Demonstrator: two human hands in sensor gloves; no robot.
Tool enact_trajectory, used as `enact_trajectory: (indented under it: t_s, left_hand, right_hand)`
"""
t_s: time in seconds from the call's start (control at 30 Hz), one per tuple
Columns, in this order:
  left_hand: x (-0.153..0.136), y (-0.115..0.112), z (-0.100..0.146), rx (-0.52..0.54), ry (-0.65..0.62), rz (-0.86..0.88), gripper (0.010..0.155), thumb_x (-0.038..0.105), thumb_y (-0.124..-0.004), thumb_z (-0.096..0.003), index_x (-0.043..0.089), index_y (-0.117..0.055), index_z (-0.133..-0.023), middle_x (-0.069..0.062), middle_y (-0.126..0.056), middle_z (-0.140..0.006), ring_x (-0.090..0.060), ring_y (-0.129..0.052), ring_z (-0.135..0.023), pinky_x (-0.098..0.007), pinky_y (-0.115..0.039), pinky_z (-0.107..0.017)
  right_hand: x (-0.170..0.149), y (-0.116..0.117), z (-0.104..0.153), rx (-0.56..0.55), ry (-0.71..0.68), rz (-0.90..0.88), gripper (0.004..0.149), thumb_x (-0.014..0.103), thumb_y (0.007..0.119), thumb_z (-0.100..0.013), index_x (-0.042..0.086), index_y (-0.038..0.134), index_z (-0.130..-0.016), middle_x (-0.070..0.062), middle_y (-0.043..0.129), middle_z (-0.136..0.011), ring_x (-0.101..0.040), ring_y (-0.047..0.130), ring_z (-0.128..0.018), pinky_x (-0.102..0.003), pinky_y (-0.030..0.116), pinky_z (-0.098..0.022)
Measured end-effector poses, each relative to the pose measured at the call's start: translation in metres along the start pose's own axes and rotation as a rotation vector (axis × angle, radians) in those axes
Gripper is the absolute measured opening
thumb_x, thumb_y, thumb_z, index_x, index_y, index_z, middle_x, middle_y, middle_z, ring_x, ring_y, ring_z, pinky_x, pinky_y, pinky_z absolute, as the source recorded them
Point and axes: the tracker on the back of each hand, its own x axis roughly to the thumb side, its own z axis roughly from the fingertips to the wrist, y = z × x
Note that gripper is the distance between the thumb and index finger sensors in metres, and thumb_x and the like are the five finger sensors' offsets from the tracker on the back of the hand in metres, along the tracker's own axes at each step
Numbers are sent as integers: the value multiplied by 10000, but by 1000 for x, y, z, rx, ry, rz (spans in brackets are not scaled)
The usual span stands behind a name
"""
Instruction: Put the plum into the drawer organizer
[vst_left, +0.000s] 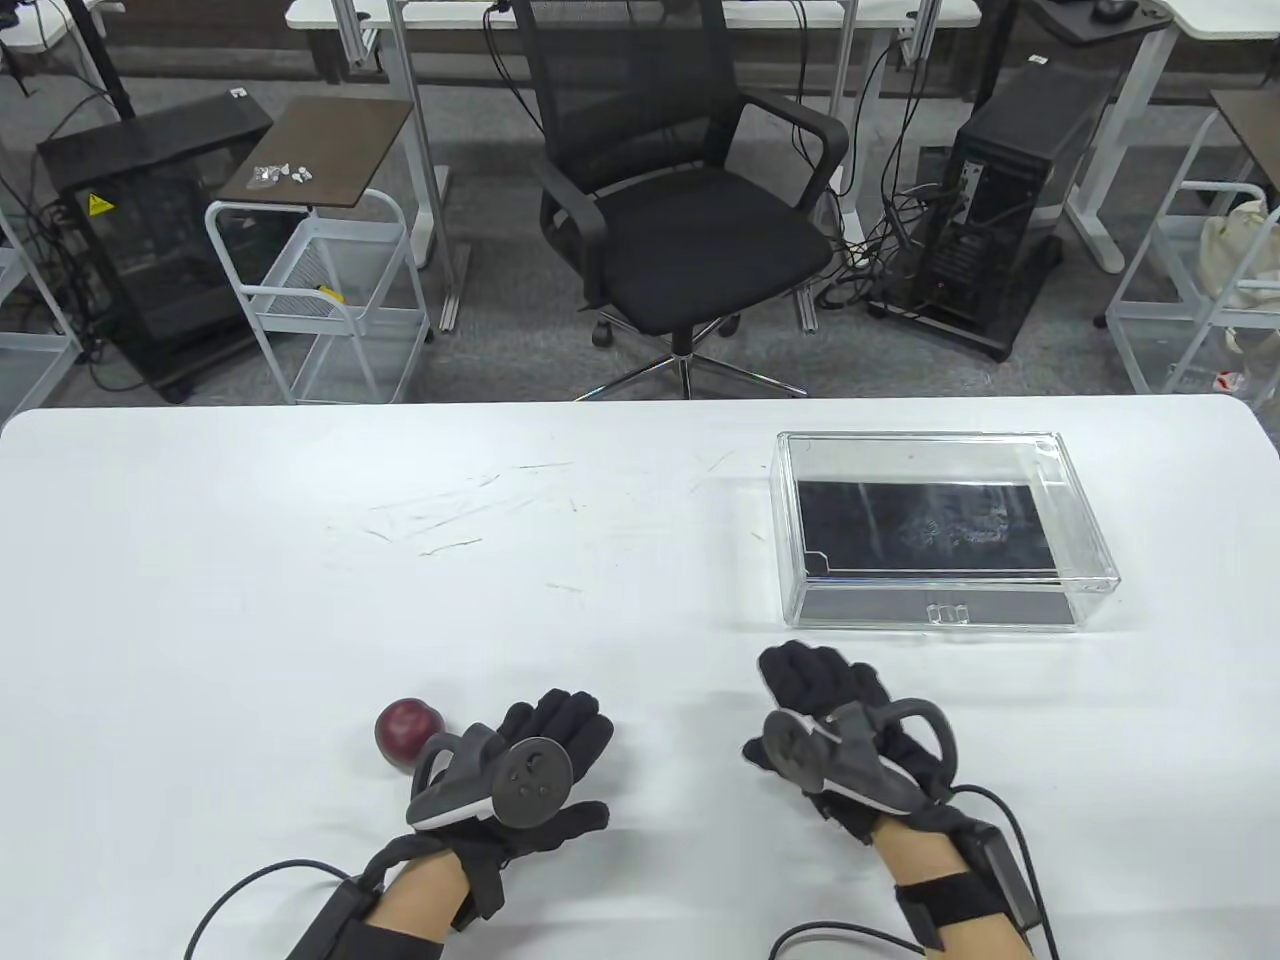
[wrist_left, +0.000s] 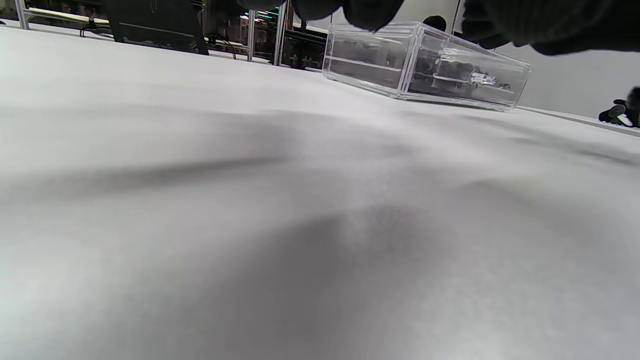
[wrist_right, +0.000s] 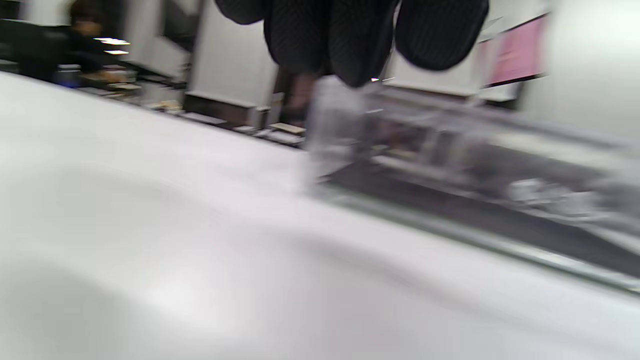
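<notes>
A dark red plum (vst_left: 406, 732) lies on the white table (vst_left: 300, 560) near the front, just left of my left hand (vst_left: 578, 745). That hand rests on the table, holding nothing, its fingers (wrist_left: 370, 10) loosely bent. The clear acrylic drawer organizer (vst_left: 940, 530) stands at the right, with its drawer closed and a small clear handle (vst_left: 947, 612) facing me. My right hand (vst_left: 778, 705) is empty and lies just in front of the organizer's left front corner, fingers (wrist_right: 350, 35) pointing toward it. The organizer also shows in the left wrist view (wrist_left: 425, 65) and, blurred, in the right wrist view (wrist_right: 450, 165).
Beyond the table's far edge stand a black office chair (vst_left: 690, 200), a computer tower (vst_left: 1010, 210) and white wire carts (vst_left: 320, 300). My right hand shows small at the right edge of the left wrist view (wrist_left: 620, 112).
</notes>
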Motion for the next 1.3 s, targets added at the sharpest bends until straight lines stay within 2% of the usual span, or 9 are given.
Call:
enact_trajectory:
  t_s: [0.07,0.13,0.27,0.43,0.53,0.73,0.93,1.17,1.3]
  left_hand:
    - [-1,0,0,-2,5,7,808,619,-704,-447,239,-485,-1125,-58,-404,-1256,-325,-417,-1156,-523,-365,-837]
    - [-3,0,-1,-7,13,14,809,618,-705,-447,238,-483,-1126,-58,-403,-1257,-323,-415,-1157,-522,-363,-837]
    - [-7,0,-3,-14,32,29,809,619,-705,-447,240,-484,-1127,-58,-402,-1258,-324,-414,-1157,-523,-362,-838]
    - [-9,-2,-4,-30,36,45,808,617,-705,-448,239,-486,-1127,-59,-404,-1258,-324,-415,-1157,-523,-361,-838]
    - [-9,-2,-5,-36,36,44,808,618,-705,-448,238,-487,-1127,-60,-406,-1258,-325,-417,-1157,-523,-362,-838]
    - [-9,-3,-5,-34,32,42,805,618,-704,-449,238,-491,-1126,-60,-410,-1258,-326,-420,-1157,-524,-362,-838]
    - [-9,-3,-5,-41,37,43,802,616,-704,-450,238,-494,-1126,-58,-411,-1258,-326,-419,-1157,-524,-362,-838]
    - [-11,-3,-5,-41,45,52,802,616,-703,-450,236,-495,-1126,-59,-409,-1259,-327,-418,-1157,-525,-359,-838]
    - [-10,-3,-5,-38,46,45,803,615,-704,-450,238,-493,-1127,-57,-412,-1258,-328,-417,-1157,-526,-360,-838]
  right_hand:
    - [-45,1,-15,30,246,1,891,726,618,-316,163,509,-997,-46,800,-915,-286,912,-722,-402,826,-529]
    - [-87,10,-25,113,491,-76,929,718,649,-315,94,520,-991,-91,826,-877,-307,936,-666,-410,844,-479]
    - [-133,37,-38,250,698,-147,939,713,678,-302,72,554,-977,-94,868,-832,-302,970,-605,-402,865,-427]
    - [-134,55,-60,364,710,-204,890,711,690,-304,108,631,-955,-57,937,-772,-263,1009,-546,-370,883,-385]
    - [-129,60,-75,417,724,-168,872,693,705,-313,60,694,-912,-29,997,-677,-211,1049,-452,-329,910,-312]
    - [-122,62,-84,374,720,-127,796,618,756,-327,-13,776,-812,98,1065,-411,-86,1078,-198,-240,926,-124]
    - [-120,60,-78,337,667,-64,792,628,761,-302,-13,832,-762,138,1068,-303,-59,1074,-117,-230,923,-70]
    - [-114,46,-55,520,603,9,794,611,760,-325,-51,834,-756,117,1078,-301,-89,1083,-115,-254,926,-70]
    - [-113,40,-38,680,594,26,789,599,764,-343,-60,823,-772,95,1084,-316,-113,1088,-134,-273,926,-86]
